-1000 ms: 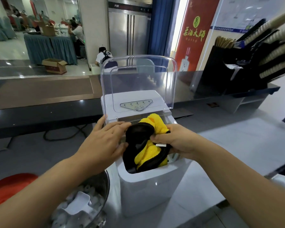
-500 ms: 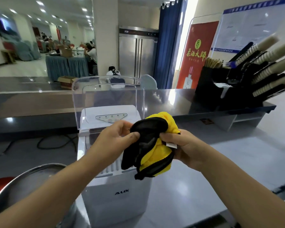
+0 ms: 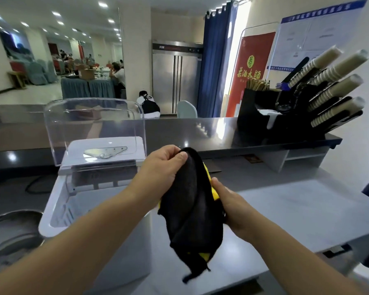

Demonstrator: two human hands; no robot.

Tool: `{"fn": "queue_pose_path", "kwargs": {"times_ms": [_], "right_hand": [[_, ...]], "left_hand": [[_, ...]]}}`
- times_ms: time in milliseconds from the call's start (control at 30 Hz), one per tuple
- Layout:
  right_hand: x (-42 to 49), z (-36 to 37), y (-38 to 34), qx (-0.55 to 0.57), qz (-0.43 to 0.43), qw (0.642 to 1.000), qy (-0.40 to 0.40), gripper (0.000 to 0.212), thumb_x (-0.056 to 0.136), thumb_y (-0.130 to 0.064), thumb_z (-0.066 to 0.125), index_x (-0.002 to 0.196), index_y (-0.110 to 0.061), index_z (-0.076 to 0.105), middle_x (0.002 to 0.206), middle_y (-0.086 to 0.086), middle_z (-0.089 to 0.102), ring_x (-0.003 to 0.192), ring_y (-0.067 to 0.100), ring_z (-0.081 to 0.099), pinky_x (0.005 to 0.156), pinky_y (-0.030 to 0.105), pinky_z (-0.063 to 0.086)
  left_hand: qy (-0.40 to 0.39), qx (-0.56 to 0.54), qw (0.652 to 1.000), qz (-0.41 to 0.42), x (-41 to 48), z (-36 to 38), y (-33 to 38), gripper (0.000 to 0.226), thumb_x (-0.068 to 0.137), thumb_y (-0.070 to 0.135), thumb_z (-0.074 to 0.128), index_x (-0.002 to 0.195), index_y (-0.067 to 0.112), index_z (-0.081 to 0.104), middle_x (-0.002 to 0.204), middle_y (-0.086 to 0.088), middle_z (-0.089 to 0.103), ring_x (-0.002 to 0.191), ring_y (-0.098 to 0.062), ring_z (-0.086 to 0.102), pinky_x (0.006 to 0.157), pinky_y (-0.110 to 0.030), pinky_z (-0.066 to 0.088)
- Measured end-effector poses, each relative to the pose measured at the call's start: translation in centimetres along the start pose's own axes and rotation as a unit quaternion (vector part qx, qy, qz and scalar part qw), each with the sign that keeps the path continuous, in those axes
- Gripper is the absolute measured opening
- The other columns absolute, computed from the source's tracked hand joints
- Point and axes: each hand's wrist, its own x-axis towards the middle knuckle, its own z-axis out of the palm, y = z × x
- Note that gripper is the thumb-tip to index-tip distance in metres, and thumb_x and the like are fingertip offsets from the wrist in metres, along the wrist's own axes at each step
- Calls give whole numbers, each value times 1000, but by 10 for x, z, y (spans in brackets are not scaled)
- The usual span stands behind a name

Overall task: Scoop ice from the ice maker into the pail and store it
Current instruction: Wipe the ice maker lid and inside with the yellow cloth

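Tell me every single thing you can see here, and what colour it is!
ice maker: one, white, on the counter at the left
lid: one, clear, standing open at the ice maker's back
pail: one, silver metal, lower left edge, beside the ice maker
cloth: one, black and yellow, held up right of the ice maker
counter: one, grey, front right
cup rack: one, black, far right
cups: several stacks, beige, in the rack
fridge: one, steel, at the back
curtain: one, blue, beside the fridge
banner: one, red, right of the curtain
left hand: fingers pinch the cloth's top
right hand: fingers grip the cloth's side
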Motion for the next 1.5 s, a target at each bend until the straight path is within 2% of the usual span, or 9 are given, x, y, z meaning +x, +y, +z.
{"fn": "queue_pose_path", "kwargs": {"times_ms": [133, 333, 500, 700, 867, 967, 1267, 1333, 1500], "right_hand": [[-5, -10, 6, -46, -167, 984, -30, 53, 78, -70, 48, 118, -36, 58, 108, -22, 66, 99, -5, 60, 77, 11, 47], [5, -18, 28, -224, -276, 929, 104, 31, 74, -15, 72, 86, -40, 57, 80, -11, 65, 73, 2, 60, 59, 13, 44], [22, -54, 21, -222, -245, 930, 160, 18, 72, -15, 75, 71, -28, 62, 61, -9, 63, 54, 8, 58, 49, 33, 48], [36, -105, -12, -241, -259, 910, 214, 25, 76, -5, 72, 66, -27, 65, 69, -6, 69, 70, 14, 66, 75, 38, 56], [40, -130, -33, -515, -221, 789, 252, 9, 83, -31, 68, 87, -35, 74, 78, -13, 50, 81, 14, 51, 57, 23, 33], [36, -135, -43, -621, -140, 723, 269, 9, 82, -40, 67, 89, -42, 73, 78, -15, 50, 75, 12, 48, 49, 21, 26], [33, -138, -42, -659, -150, 672, 304, 12, 86, -38, 61, 88, -40, 73, 82, -9, 63, 82, 18, 60, 49, 21, 30], [34, -134, -43, -643, -157, 697, 277, 11, 85, -36, 64, 88, -40, 73, 72, -16, 55, 72, 13, 55, 47, 22, 34], [32, -114, -47, -362, -208, 906, 65, 38, 79, 5, 65, 72, -30, 77, 70, -6, 71, 62, 12, 67, 57, 20, 55]], "left_hand": [[17, -1, 1000, -17, 4, 23, -2, 20, 92, 30, 57, 75, 23, 66, 66, 4, 64, 65, -12, 62, 58, -28, 50], [19, -4, 1000, -9, 10, 41, 4, 24, 91, 30, 59, 69, 24, 65, 60, 5, 64, 58, -8, 62, 52, -23, 49], [32, 30, 999, 15, 18, 25, 14, 26, 90, 28, 61, 65, 21, 64, 55, 5, 60, 48, -6, 55, 46, -17, 45], [55, 204, 975, 72, 32, -2, 3, 19, 84, 28, 67, 68, 18, 66, 53, 11, 61, 48, 2, 53, 49, -10, 44], [-96, 298, 949, -36, 28, -14, -14, 22, 75, 0, 62, 77, 21, 68, 69, 7, 68, 66, -6, 63, 68, -24, 55], [-153, 435, 885, -67, 22, -18, -28, 27, 78, -2, 57, 87, 20, 67, 85, 4, 67, 81, -10, 62, 76, -26, 54], [-81, 560, 781, 265, 11, 2, -27, 23, 88, 7, 56, 94, 25, 69, 97, 8, 62, 90, -15, 58, 65, -28, 46], [-98, 504, 790, 335, 8, 8, -19, 26, 81, -5, 61, 86, 19, 70, 92, 2, 63, 81, -19, 61, 57, -33, 50], [-164, 406, 809, 392, 14, 24, -16, 32, 73, -3, 44, 75, 20, 66, 92, 9, 53, 74, -8, 56, 56, -27, 46]]}}
